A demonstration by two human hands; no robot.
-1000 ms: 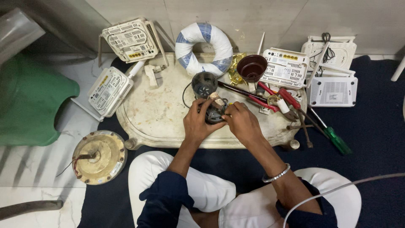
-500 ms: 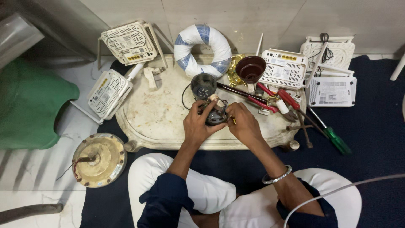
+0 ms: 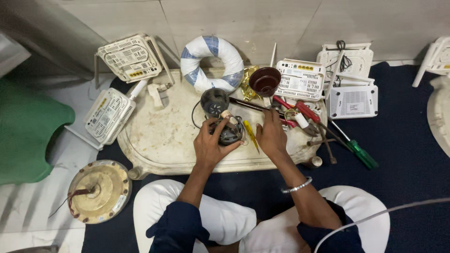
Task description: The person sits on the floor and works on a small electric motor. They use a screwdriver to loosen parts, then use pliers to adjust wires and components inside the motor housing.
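My left hand (image 3: 212, 146) clamps the small motor (image 3: 228, 131) mid-table (image 3: 159, 140); my right hand (image 3: 271, 136), fingers loosely curled, empty, rests beside the yellow tool (image 3: 251, 135). Dismantling stage, I judge; next needs a tool picked.

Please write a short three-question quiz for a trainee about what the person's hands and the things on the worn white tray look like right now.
1. True or false: the left hand grips the small dark round motor on the worn white plastic tray.
2. Which lies just left of the right hand?
A. a green-handled screwdriver
B. a slim yellow-handled tool
C. a brown bowl
3. Fill in: the blue-and-white wrapped ring lies at the tray's ____ edge, by the wall.

Key
1. True.
2. B: the slim yellow-handled tool. The green-handled screwdriver lies on the dark blue mat; the brown bowl sits farther off.
3. Far.
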